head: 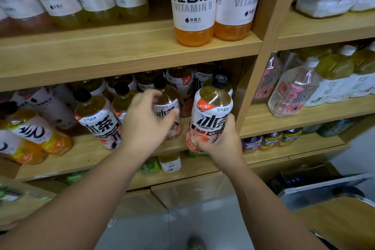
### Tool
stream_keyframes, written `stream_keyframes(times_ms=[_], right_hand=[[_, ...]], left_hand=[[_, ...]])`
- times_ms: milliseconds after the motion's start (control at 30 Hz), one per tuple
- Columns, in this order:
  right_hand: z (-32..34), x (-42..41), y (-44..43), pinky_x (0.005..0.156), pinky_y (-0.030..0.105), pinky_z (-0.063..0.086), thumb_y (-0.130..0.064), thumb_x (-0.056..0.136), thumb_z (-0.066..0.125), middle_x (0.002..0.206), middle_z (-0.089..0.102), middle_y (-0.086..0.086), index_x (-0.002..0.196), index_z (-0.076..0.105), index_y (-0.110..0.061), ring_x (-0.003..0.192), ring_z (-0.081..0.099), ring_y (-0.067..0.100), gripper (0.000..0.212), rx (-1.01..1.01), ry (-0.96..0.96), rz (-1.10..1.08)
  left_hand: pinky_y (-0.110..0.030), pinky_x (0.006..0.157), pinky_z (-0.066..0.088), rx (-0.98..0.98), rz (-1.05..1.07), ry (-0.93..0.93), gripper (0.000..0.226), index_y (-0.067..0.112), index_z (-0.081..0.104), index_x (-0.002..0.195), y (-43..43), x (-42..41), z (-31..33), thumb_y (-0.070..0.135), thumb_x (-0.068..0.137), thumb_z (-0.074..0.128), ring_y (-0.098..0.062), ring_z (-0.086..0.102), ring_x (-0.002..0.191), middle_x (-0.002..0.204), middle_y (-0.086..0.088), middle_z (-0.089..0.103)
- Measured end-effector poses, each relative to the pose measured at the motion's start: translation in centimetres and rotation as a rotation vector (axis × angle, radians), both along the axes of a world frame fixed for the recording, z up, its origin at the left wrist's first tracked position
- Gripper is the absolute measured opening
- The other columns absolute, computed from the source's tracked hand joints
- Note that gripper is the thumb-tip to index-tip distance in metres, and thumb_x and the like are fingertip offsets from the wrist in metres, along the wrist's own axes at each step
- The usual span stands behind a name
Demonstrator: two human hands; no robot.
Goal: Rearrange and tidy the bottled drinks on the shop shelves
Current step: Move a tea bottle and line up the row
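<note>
Head view, looking forward and down at wooden shop shelves crowded with bottled drinks. On the middle shelf (129,149), rows of iced-tea bottles with black caps and white sleeve labels, some upright, some leaning. Right hand (220,140) wrapped around the lower body of one iced-tea bottle (212,115), thumb and fingers clamped on its peach-coloured base, bottle upright at the front right corner of that shelf, just beside the wooden upright (257,63); whether resting on the board or lifted slightly, cannot tell. Left hand (147,122) reaching in with fingers curled and spread, closing toward a neighbouring bottle (167,105) further back; contact looks partial, no firm clamp visible. Hands near each other but apart, one bottle each. Above, large orange vitamin-water bottles (193,6) standing at the shelf front; to the left below, an orange-labelled bottle (30,128) tipped over. Judging by the full amber liquid: fairly heavy for its size, stiff plastic wall with slight give, smooth shrink sleeve likely a little slick. Best grip probably around the mid-body or lower half, as here, rather than by the cap. Unlikely to break, though prone to toppling neighbours in such tight rows.
</note>
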State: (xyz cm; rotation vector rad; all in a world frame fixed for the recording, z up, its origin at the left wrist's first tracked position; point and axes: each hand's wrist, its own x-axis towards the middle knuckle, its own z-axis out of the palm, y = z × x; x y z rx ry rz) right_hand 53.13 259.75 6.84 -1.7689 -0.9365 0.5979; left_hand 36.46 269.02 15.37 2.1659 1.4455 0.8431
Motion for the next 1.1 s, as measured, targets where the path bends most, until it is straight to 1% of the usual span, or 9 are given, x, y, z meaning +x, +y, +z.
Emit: stream_keyframes(times_ms=[100, 200, 367, 533, 633, 767, 900, 967, 1100], right_hand=[[0.3, -0.1, 0.6, 0.092, 0.026, 0.053, -0.024, 0.064, 0.095, 0.109, 0.062, -0.024, 0.117, 0.038, -0.045, 0.106, 0.061, 0.000, 0.081, -0.013, -0.034, 0.015], [-0.2, -0.8, 1.2, 0.098, 0.032, 0.053, -0.024, 0.064, 0.094, 0.118, 0.062, -0.021, 0.119, 0.039, -0.046, 0.117, 0.061, 0.007, 0.081, -0.031, -0.062, 0.051], [-1.5, -1.5, 1.6, 0.096, 0.021, 0.047, -0.018, 0.068, 0.093, 0.114, 0.057, -0.024, 0.137, 0.043, -0.029, 0.113, 0.054, -0.002, 0.086, -0.057, -0.036, 0.030], [-2.4, -1.3, 2.1, 0.104, 0.034, 0.053, -0.014, 0.066, 0.093, 0.127, 0.062, -0.017, 0.133, 0.042, -0.033, 0.123, 0.058, 0.004, 0.087, -0.068, 0.009, 0.008], [-2.3, -1.8, 2.3, 0.104, 0.032, 0.052, -0.014, 0.066, 0.094, 0.124, 0.061, -0.018, 0.133, 0.045, -0.030, 0.120, 0.057, 0.002, 0.084, -0.059, -0.008, -0.018], [-2.4, -2.8, 2.5, 0.099, 0.030, 0.051, -0.032, 0.061, 0.095, 0.133, 0.057, -0.008, 0.136, 0.048, -0.030, 0.119, 0.055, 0.008, 0.089, -0.072, -0.211, -0.115], [-2.7, -3.0, 2.6, 0.099, 0.038, 0.053, -0.040, 0.061, 0.095, 0.131, 0.058, -0.002, 0.136, 0.047, -0.025, 0.121, 0.058, 0.019, 0.090, -0.194, -0.315, -0.146], [-2.9, -3.0, 2.8, 0.100, 0.033, 0.050, -0.041, 0.062, 0.094, 0.132, 0.058, 0.002, 0.139, 0.047, -0.018, 0.122, 0.057, 0.020, 0.094, -0.231, -0.332, -0.149], [-2.3, -3.1, 3.8, 0.096, 0.026, 0.047, -0.038, 0.067, 0.092, 0.123, 0.062, 0.001, 0.127, 0.056, -0.015, 0.118, 0.058, 0.018, 0.074, -0.280, -0.354, -0.147]], left_hand=[[-0.043, 0.086, 0.045, 0.189, 0.136, 0.299, 0.067, 0.015, 0.064, 0.122, 2.3, -0.5, 0.4, 0.063, 0.076, 0.075, -0.035, 0.056, 0.107, 0.110, -0.011, 0.062], [-0.044, 0.083, 0.038, 0.282, 0.159, 0.601, 0.077, 0.015, 0.070, 0.097, 3.4, 0.4, 0.4, 0.086, 0.069, 0.059, -0.037, 0.056, 0.098, 0.094, -0.008, 0.064], [-0.044, 0.086, 0.035, 0.294, 0.136, 0.723, 0.081, 0.014, 0.067, 0.102, 3.8, 0.9, -1.1, 0.087, 0.078, 0.044, -0.034, 0.054, 0.102, 0.097, -0.008, 0.064], [-0.045, 0.092, 0.034, 0.266, 0.085, 0.701, 0.072, 0.015, 0.064, 0.102, 4.3, 1.0, -1.1, 0.081, 0.083, 0.048, -0.031, 0.056, 0.101, 0.093, -0.007, 0.065], [-0.046, 0.093, 0.035, 0.279, 0.065, 0.705, 0.070, 0.013, 0.065, 0.100, 4.4, 0.6, -1.1, 0.079, 0.083, 0.050, -0.031, 0.053, 0.104, 0.090, -0.006, 0.062], [-0.046, 0.094, 0.035, 0.286, 0.056, 0.695, 0.070, 0.012, 0.064, 0.097, 4.2, -0.2, -1.0, 0.079, 0.082, 0.052, -0.032, 0.054, 0.102, 0.087, -0.007, 0.063], [-0.045, 0.091, 0.034, 0.276, 0.052, 0.659, 0.067, 0.013, 0.064, 0.089, 4.2, -0.3, -0.8, 0.078, 0.078, 0.057, -0.032, 0.055, 0.099, 0.077, -0.004, 0.053], [-0.045, 0.087, 0.034, 0.305, 0.049, 0.625, 0.065, 0.012, 0.065, 0.085, 4.2, -0.5, -0.9, 0.077, 0.075, 0.061, -0.032, 0.054, 0.098, 0.077, -0.005, 0.060], [-0.046, 0.085, 0.035, 0.357, 0.037, 0.563, 0.063, 0.011, 0.063, 0.078, 4.3, -1.2, -1.5, 0.073, 0.071, 0.067, -0.033, 0.053, 0.099, 0.077, -0.007, 0.064]])
